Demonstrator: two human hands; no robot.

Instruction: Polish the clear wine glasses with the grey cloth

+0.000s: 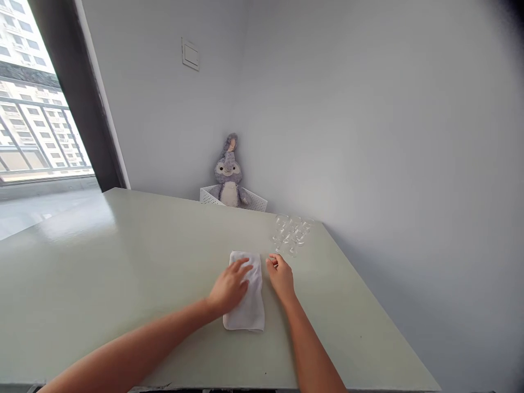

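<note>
On the table [164, 240], the white cloth [248, 315] lay beneath my spread, ungripping left hand [230, 288]; it looked soft, light, best pinched by its edge. My right hand [282, 277] curled loosely, seemingly empty, just beside it, before fragile-looking glasses [289, 233].

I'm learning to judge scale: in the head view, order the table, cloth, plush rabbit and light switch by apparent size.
Table
Cloth, partly hidden by the left hand
Plush rabbit
Light switch

light from the window [39, 117] (blown out) glares on the table [172, 251].
</note>
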